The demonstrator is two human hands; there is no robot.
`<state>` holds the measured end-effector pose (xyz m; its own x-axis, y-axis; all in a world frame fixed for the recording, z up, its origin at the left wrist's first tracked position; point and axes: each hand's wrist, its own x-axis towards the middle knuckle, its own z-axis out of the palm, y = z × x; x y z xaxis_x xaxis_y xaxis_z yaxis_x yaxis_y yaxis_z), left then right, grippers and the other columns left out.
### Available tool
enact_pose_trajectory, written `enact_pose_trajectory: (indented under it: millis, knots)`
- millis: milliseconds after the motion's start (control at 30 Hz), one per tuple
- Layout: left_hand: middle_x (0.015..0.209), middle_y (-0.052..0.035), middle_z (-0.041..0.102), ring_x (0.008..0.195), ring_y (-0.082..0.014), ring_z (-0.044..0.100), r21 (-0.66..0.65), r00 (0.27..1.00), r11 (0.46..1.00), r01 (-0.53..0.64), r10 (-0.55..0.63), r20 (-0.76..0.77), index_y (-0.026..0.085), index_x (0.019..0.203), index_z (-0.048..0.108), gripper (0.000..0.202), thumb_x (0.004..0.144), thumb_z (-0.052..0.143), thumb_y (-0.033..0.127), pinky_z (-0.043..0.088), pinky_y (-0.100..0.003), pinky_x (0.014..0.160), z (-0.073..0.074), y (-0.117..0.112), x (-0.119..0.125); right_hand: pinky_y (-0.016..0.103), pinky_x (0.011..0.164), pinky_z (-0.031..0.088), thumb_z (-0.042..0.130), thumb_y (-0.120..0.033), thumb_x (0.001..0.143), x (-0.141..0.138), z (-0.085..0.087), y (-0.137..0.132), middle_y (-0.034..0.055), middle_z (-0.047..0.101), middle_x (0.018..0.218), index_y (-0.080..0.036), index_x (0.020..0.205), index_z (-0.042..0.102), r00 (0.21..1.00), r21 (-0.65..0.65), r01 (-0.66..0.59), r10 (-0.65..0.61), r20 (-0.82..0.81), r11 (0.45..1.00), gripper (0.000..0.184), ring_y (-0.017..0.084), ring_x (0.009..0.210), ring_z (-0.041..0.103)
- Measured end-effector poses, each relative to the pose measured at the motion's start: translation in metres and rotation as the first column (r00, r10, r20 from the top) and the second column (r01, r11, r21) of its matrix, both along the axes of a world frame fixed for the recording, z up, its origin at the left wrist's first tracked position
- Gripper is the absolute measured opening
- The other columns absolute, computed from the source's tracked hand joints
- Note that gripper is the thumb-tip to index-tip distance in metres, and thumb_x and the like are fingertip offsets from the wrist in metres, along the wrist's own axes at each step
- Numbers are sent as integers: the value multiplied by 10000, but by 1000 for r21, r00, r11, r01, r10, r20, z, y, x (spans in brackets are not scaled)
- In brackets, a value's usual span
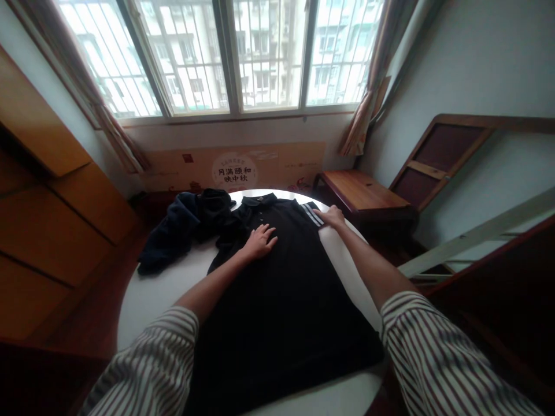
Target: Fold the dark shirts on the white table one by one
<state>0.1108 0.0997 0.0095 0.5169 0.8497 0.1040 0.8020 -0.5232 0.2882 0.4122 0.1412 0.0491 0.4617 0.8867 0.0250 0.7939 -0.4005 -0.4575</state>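
Observation:
A black polo shirt (pixel 286 306) lies spread out on a round white table (pixel 143 312), its collar towards the window and its hem towards me. My left hand (pixel 259 241) rests flat on the chest, just below the buttons, with its fingers spread. At the right sleeve (pixel 312 214), which has pale stripes near its cuff, my right hand (pixel 332 217) has its fingers closed on the edge. The shirt's left sleeve is hard to make out against the dark clothes beside it.
Dark blue and black clothes (pixel 177 228) lie heaped at the table's far left. Beyond the table on the right stands a wooden stool-like piece (pixel 364 190). Wooden cabinets (pixel 39 231) line the left, and a barred window (pixel 234 58) is ahead.

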Motion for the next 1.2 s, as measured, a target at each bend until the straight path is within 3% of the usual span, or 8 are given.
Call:
enact_pose_trajectory:
  millis: [100, 233, 433, 533, 700, 867, 1033, 1200]
  knots:
    - [1641, -75, 212, 1518, -296, 127, 2, 993, 1000, -29, 29, -115, 262, 1541, 330, 673, 974, 332, 625, 135, -591, 1194, -13, 4, 3, 402, 919, 489, 741, -445, 786, 9, -4, 8, 268, 629, 1244, -51, 1301, 523, 997, -8, -63, 63, 33, 998, 684, 364, 1154, 615]
    - [1645, -52, 198, 1521, -291, 115, 30, 991, 1000, -11, 14, -129, 281, 1562, 284, 712, 963, 279, 667, 131, -569, 1201, -19, 2, 1, 394, 897, 481, 577, -294, 901, 24, -11, -7, 162, 666, 1205, -200, 1358, 496, 990, 33, -110, 106, 91, 993, 473, 321, 1111, 637]
    - [1645, -37, 197, 1521, -288, 117, 33, 992, 999, 7, -3, -128, 294, 1556, 301, 680, 972, 296, 642, 112, -567, 1203, -17, 1, 2, 482, 875, 478, 430, -261, 951, 25, -19, -38, 239, 627, 1182, -131, 1316, 554, 948, 65, -78, 54, 314, 995, 407, 383, 1108, 600]
    - [1646, -45, 193, 1521, -291, 111, 28, 991, 999, 17, -13, -135, 292, 1560, 291, 685, 971, 301, 640, 113, -571, 1201, -16, 0, 2, 515, 998, 410, 401, -252, 964, 8, -15, -30, 272, 534, 1330, -73, 1301, 585, 890, 38, -269, 233, 391, 962, 423, 395, 1256, 489]
    - [1644, -61, 195, 1519, -310, 112, 34, 990, 999, 28, -23, -136, 285, 1564, 283, 710, 965, 278, 665, 118, -609, 1187, -17, -5, 1, 414, 1149, 288, 382, -421, 1012, -17, -16, 4, 102, 449, 1524, -209, 1484, 444, 810, -108, -500, 508, 292, 859, 521, 264, 1396, 384]
    - [1653, -21, 178, 1506, -393, 94, 43, 994, 999, -30, 35, -104, 333, 1555, 304, 726, 935, 297, 710, 123, -613, 1185, -20, -12, 0, 709, 1116, 131, 209, -655, 980, -18, -36, 25, 92, 200, 1645, -237, 1570, 267, 873, -213, -400, 441, 210, 892, 726, 415, 1483, 158]
    - [1664, -29, 129, 1491, -447, 85, 12, 992, 996, -93, 94, -81, 373, 1544, 313, 736, 909, 326, 743, 160, -610, 1173, -21, -9, 2, 724, 1115, 67, 231, -702, 944, -17, -37, 44, 79, 160, 1657, -284, 1570, 266, 920, -220, -319, 357, 164, 922, 753, 421, 1490, 112]
    - [1664, -42, 122, 1491, -448, 92, 2, 990, 994, -110, 110, -92, 377, 1543, 312, 739, 906, 315, 749, 160, -617, 1169, -19, -1, 5, 645, 1132, 203, 236, -542, 1007, -26, -21, 38, 145, 269, 1616, -204, 1533, 350, 930, -123, -294, 313, 194, 948, 635, 392, 1462, 241]
